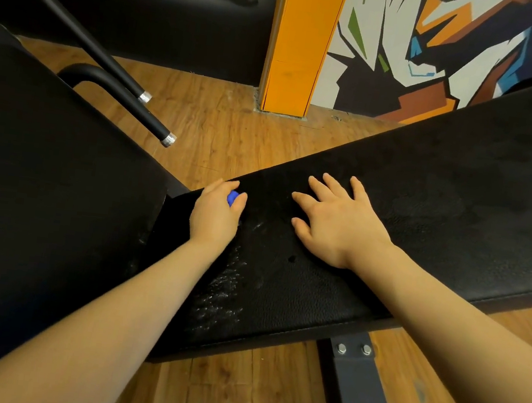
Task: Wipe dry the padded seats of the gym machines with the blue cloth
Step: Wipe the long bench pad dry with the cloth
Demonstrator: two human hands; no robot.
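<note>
Your left hand (217, 213) curls around the blue cloth (232, 197) at the near end of the black padded bench seat (427, 202); only a small blue fold shows, wedged between your thumb and curled fingers, the rest hidden inside the fist. Your right hand (339, 224) lies flat on the same pad just beside it, fingers (319, 186) spread and straight, palm down. Glistening wet streaks (221, 297) mark the leather below your left wrist. A second black pad (42, 172) sits beyond your left knuckles, and black handlebars (108, 55) cross the wooden floor (220, 127) past your fingertips.
</note>
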